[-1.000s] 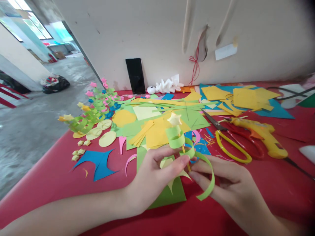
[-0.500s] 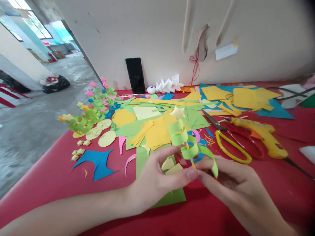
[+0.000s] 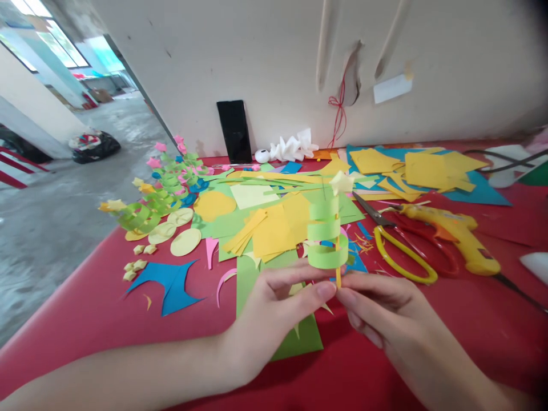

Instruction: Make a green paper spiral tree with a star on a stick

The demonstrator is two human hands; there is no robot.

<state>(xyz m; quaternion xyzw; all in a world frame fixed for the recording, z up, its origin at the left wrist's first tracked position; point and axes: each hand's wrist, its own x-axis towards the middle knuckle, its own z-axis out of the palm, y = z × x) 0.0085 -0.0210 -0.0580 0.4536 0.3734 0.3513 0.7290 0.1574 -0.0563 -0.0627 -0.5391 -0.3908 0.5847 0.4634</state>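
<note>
Head view: the left hand (image 3: 274, 308) and right hand (image 3: 385, 311) meet fingertip to fingertip, both pinched shut on the foot of a thin stick (image 3: 338, 268) held upright between them. A light grip low on the stick would spare the soft green paper spiral (image 3: 324, 237) coiled up it. A pale folded star (image 3: 341, 182) caps it. Glossy scissors (image 3: 400, 242) lie just beyond the right hand on the red table (image 3: 85, 308).

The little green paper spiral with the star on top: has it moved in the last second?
Yes. The green paper spiral has tipped upright and shifted right, its star nearer the scissors, held by both hands.
</note>
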